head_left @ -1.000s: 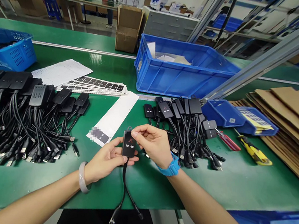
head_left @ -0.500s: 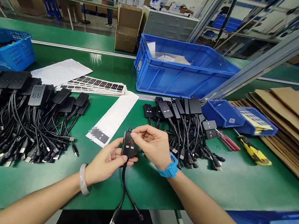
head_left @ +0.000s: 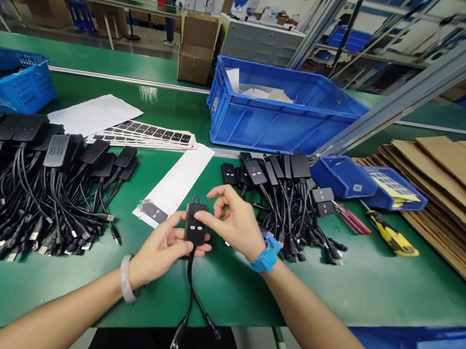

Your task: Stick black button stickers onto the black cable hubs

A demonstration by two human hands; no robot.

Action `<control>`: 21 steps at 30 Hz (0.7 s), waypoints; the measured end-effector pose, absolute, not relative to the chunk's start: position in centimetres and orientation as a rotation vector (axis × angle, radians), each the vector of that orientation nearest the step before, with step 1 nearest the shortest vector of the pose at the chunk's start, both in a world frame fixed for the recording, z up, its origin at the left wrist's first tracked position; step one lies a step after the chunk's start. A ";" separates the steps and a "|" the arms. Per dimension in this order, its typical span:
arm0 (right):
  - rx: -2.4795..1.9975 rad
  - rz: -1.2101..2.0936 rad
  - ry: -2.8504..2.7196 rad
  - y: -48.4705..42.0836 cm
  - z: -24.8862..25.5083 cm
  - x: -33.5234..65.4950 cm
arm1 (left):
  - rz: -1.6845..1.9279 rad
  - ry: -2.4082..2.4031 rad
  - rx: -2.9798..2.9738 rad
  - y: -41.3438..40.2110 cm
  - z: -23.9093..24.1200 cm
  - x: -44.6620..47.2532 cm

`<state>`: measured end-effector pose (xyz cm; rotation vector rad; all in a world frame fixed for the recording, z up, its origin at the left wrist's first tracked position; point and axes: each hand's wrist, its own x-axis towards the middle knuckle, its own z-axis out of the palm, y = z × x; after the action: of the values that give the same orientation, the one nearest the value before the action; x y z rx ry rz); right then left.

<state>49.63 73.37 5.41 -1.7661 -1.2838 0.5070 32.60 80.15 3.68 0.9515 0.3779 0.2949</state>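
Note:
A small black control box point(head_left: 195, 236) with two short cables hanging from it is gripped by my left hand point(head_left: 158, 255), fingers behind it and thumb at its lower edge. Two pale button marks show on its face. My right hand point(head_left: 236, 223) has its thumb pressed on the upper face of the box, while its other fingers are raised and apart. Just behind the box lies a white backing sheet point(head_left: 181, 179) with one black label point(head_left: 154, 211) at its near end, partly blurred out.
Piles of similar black boxes with cables lie at left point(head_left: 27, 129) and right point(head_left: 254, 171). Label sheets point(head_left: 153, 131) lie behind. Around them stand a blue basket point(head_left: 33, 84), a blue bin point(head_left: 269, 120), red-handled screwdriver point(head_left: 352, 218), yellow tool point(head_left: 393, 236) and cardboard sheets point(head_left: 455, 183).
My right thumb has moved from the box's top edge down onto its face, and the right fingers have spread. My left hand keeps its hold on the box.

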 end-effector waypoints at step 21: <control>-1.664 0.460 -1.512 73.5 2.4 46.6 | 0.475 0.552 0.957 80.4 4.0 33.2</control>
<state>46.61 73.48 2.39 -1.6644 -1.5123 0.4601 33.18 80.42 4.02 0.9574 0.5519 0.4748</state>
